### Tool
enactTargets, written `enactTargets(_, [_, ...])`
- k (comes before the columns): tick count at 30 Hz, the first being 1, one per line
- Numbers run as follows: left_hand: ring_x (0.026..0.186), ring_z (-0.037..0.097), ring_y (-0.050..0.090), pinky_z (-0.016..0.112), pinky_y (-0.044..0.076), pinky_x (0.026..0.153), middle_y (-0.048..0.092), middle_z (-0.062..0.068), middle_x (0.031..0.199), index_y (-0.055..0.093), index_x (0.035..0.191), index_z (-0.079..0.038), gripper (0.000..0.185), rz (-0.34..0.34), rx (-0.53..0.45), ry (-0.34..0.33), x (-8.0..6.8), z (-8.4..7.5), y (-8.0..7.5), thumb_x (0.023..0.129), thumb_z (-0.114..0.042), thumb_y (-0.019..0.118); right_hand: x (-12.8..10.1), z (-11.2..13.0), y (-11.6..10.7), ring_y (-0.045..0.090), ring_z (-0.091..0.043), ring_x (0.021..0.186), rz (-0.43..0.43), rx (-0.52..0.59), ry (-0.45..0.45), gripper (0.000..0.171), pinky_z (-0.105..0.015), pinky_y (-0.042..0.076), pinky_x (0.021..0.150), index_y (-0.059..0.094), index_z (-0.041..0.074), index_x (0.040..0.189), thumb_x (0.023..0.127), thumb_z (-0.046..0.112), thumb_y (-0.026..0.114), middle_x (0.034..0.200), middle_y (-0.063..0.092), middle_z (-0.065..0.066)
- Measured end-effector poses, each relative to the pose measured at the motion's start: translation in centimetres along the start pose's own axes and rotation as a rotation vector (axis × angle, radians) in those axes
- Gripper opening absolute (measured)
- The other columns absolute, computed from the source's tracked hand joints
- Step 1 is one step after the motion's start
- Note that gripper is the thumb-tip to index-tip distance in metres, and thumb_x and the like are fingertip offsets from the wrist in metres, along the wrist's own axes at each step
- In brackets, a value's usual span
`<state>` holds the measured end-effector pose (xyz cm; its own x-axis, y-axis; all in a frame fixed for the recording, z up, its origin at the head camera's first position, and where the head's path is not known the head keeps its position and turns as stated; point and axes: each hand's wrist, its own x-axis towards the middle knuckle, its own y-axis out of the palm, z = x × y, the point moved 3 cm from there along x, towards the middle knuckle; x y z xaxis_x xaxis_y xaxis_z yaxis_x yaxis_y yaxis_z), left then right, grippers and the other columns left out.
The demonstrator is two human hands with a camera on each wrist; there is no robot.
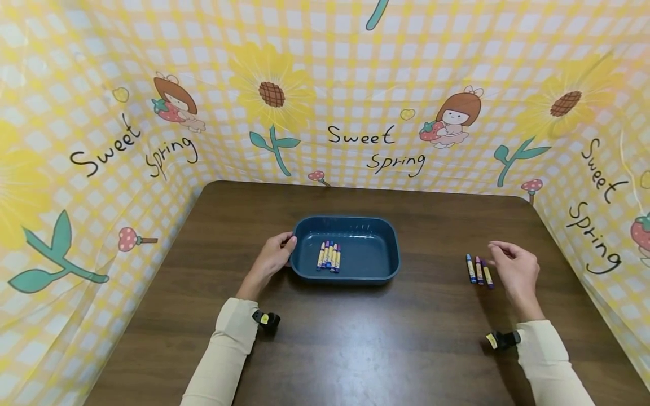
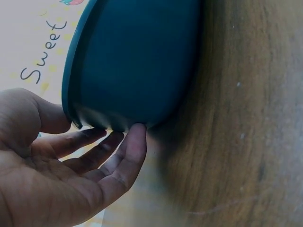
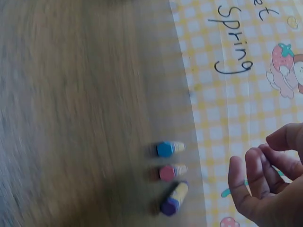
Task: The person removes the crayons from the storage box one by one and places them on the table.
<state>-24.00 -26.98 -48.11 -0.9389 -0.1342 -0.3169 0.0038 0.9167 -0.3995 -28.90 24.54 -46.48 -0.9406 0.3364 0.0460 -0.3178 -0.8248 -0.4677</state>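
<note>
A dark blue tray (image 1: 388,248) sits mid-table with several crayons (image 1: 329,256) lying side by side in its left part. My left hand (image 1: 285,247) rests against the tray's left wall. In the left wrist view its fingers (image 2: 124,156) lie fairly straight and touch the tray (image 2: 132,61) near the base, with the thumb by the rim. Three crayons (image 1: 479,270) lie on the table to the right: blue (image 3: 168,148), pink (image 3: 171,172) and purple (image 3: 173,198). Just right of them hovers my right hand (image 1: 496,252), fingers (image 3: 246,179) loosely curled and holding nothing.
The dark wooden table (image 1: 355,344) is walled on three sides by a yellow checked backdrop (image 1: 355,84) printed with sunflowers. A small camera is strapped to each wrist (image 1: 266,319) (image 1: 503,339).
</note>
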Motion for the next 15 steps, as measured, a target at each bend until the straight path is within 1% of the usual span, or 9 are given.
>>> enactTargets(2, [0.113, 0.03, 0.059, 0.037, 0.058, 0.092, 0.052, 0.02, 0.143, 0.039, 0.155, -0.006, 0.052, 0.002, 0.002, -0.004, 0.0, 0.0, 0.0, 0.111, -0.033, 0.04, -0.2, 0.2, 0.4, 0.067, 0.007, 0.059, 0.004, 0.023, -0.008, 0.033, -0.006, 0.048, 0.059, 0.074, -0.001, 0.113, 0.097, 0.027, 0.065, 0.065, 0.06, 0.037])
enactTargets(4, [0.112, 0.029, 0.059, 0.036, 0.058, 0.091, 0.052, 0.02, 0.143, 0.039, 0.155, -0.006, 0.052, 0.004, 0.002, -0.006, 0.1, 0.0, 0.0, 0.111, -0.033, 0.04, -0.3, 0.5, 0.7, 0.068, 0.006, 0.06, 0.015, 0.055, -0.013, 0.027, -0.007, 0.049, 0.061, 0.076, 0.004, 0.107, 0.098, 0.026, 0.065, 0.065, 0.061, 0.036])
enactTargets(7, [0.111, 0.029, 0.06, 0.035, 0.059, 0.089, 0.052, 0.02, 0.143, 0.039, 0.155, -0.005, 0.052, 0.007, -0.002, -0.002, 0.1, 0.0, 0.0, 0.111, -0.032, 0.04, -0.6, 0.8, 1.3, 0.069, 0.003, 0.06, 0.035, 0.118, -0.004, 0.013, -0.008, 0.051, 0.063, 0.076, 0.02, 0.093, 0.098, 0.024, 0.064, 0.066, 0.064, 0.033])
enactTargets(8, [0.11, 0.029, 0.06, 0.035, 0.059, 0.088, 0.052, 0.02, 0.143, 0.039, 0.155, -0.005, 0.051, 0.007, -0.003, -0.001, 0.1, 0.0, 0.0, 0.111, -0.031, 0.04, -0.6, 0.9, 1.5, 0.07, 0.002, 0.06, 0.048, 0.158, 0.002, 0.013, -0.009, 0.053, 0.064, 0.074, 0.025, 0.089, 0.098, 0.022, 0.064, 0.067, 0.065, 0.031])
enactTargets(9, [0.11, 0.029, 0.06, 0.035, 0.059, 0.087, 0.052, 0.02, 0.142, 0.04, 0.155, -0.005, 0.051, 0.007, -0.005, -0.002, 0.1, -0.1, 0.0, 0.111, -0.031, 0.04, -0.7, 0.9, 1.7, 0.07, 0.002, 0.061, 0.059, 0.201, 0.008, 0.017, -0.011, 0.054, 0.064, 0.073, 0.028, 0.086, 0.098, 0.019, 0.064, 0.068, 0.067, 0.028])
enactTargets(11, [0.109, 0.029, 0.06, 0.035, 0.059, 0.086, 0.052, 0.021, 0.142, 0.04, 0.154, -0.004, 0.05, 0.011, -0.004, 0.001, 0.1, -0.1, 0.0, 0.111, -0.03, 0.04, -0.8, 1.1, 2.1, 0.07, 0.001, 0.06, 0.079, 0.285, 0.02, 0.023, -0.014, 0.057, 0.064, 0.073, 0.029, 0.081, 0.097, 0.014, 0.064, 0.069, 0.069, 0.023])
enactTargets(15, [0.109, 0.029, 0.06, 0.035, 0.059, 0.087, 0.052, 0.021, 0.141, 0.04, 0.154, -0.004, 0.05, 0.014, -0.005, -0.001, 0.1, -0.3, 0.0, 0.111, -0.029, 0.04, -0.8, 1.5, 3.0, 0.07, -0.002, 0.062, 0.145, 0.466, 0.036, 0.027, -0.02, 0.06, 0.064, 0.075, 0.02, 0.08, 0.097, 0.004, 0.063, 0.071, 0.073, 0.014])
